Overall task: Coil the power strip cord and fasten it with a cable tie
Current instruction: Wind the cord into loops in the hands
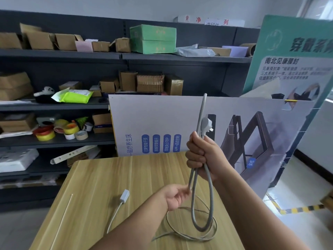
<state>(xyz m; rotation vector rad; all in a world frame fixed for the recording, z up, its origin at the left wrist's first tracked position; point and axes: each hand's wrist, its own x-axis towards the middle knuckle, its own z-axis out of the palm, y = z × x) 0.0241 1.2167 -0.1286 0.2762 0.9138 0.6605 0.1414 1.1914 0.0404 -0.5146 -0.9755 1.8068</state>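
Raised above the light wooden table [100,177], the right hand [201,156] is fisted around gathered loops of grey power cord [207,213], its white plug [205,123] sticking up. Below, the left hand [177,196] pinches one strand. A thin pale cable tie [62,221] lies at the table's left.

Cord [201,195] in both hands (looped)

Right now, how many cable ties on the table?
1. The cable tie lies straight along the table's left side, left of the power strip, untouched by either hand. Others could be hidden behind the forearms.
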